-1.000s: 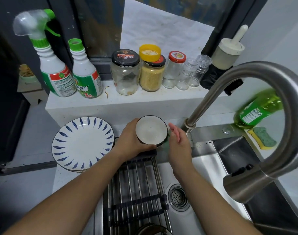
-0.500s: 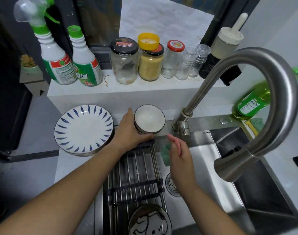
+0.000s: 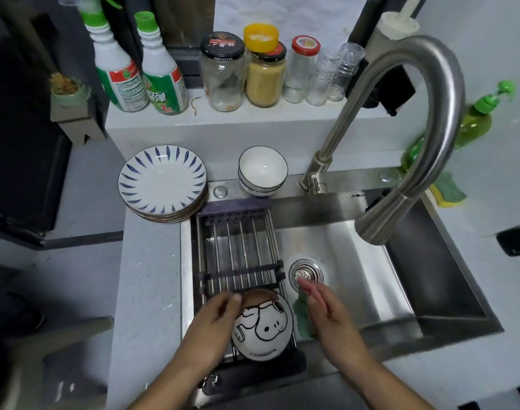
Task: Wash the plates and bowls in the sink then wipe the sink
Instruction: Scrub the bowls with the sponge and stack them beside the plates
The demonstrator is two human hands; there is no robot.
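Backdrop: white ledge (image 3: pixel 253 122) runs across upper centre; plaster or tile front, can't tell which. Above it is a window with a dark frame (image 3: pixel 176 31). A white paper sheet (image 3: pixel 282 13) covers the middle pane, and the glass to its left looks dark. Upper right is plain pale wall (image 3: pixel 489 39). Speckled grey countertop (image 3: pixel 149 276) fills lower left of centre. Left of that, lower down, is grey floor (image 3: pixel 84 179). Far left is a dark cabinet (image 3: pixel 22 128). A small grey bracket shelf (image 3: pixel 72 119) sits near the ledge's left end, carrying a little green pot (image 3: pixel 66 87). Light is flat, cool and diffuse, with soft shadows.
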